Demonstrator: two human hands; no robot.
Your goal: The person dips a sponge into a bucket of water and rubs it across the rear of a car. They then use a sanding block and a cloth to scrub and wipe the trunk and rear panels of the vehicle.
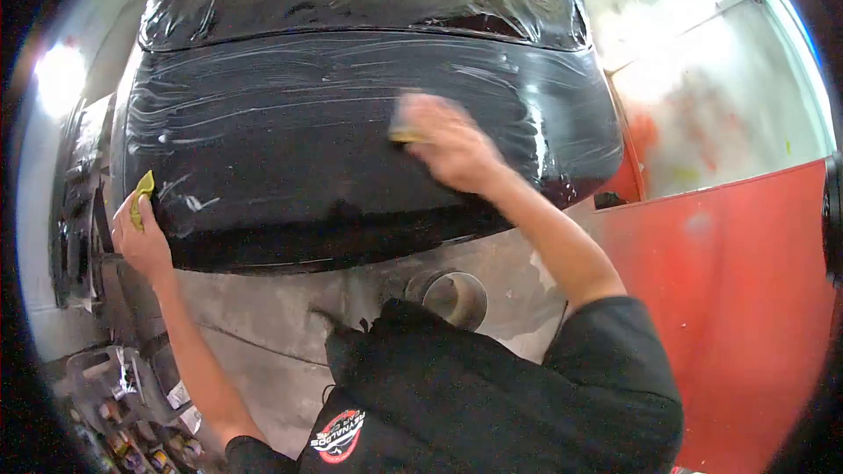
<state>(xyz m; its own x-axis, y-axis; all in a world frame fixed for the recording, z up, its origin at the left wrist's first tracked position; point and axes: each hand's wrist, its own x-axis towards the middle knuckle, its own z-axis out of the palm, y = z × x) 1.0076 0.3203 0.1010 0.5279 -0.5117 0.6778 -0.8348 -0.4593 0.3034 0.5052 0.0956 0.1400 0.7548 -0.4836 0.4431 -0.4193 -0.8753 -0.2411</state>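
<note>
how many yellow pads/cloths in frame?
2. One cloth in the left hand at the panel's left edge; one pad under the right hand mid-panel. Others may be hidden.

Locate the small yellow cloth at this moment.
In the head view, the small yellow cloth is pinched in the left hand at the left edge of the wet black car panel, far from the right hand.

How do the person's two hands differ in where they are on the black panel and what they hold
The right hand lies flat near the middle of the wet black panel, pressing a yellowish pad; the left hand sits at the panel's left edge, pinching a small yellow piece. The right hand is blurred, the left hand sharp. Both are bare, and both touch the panel.
</note>
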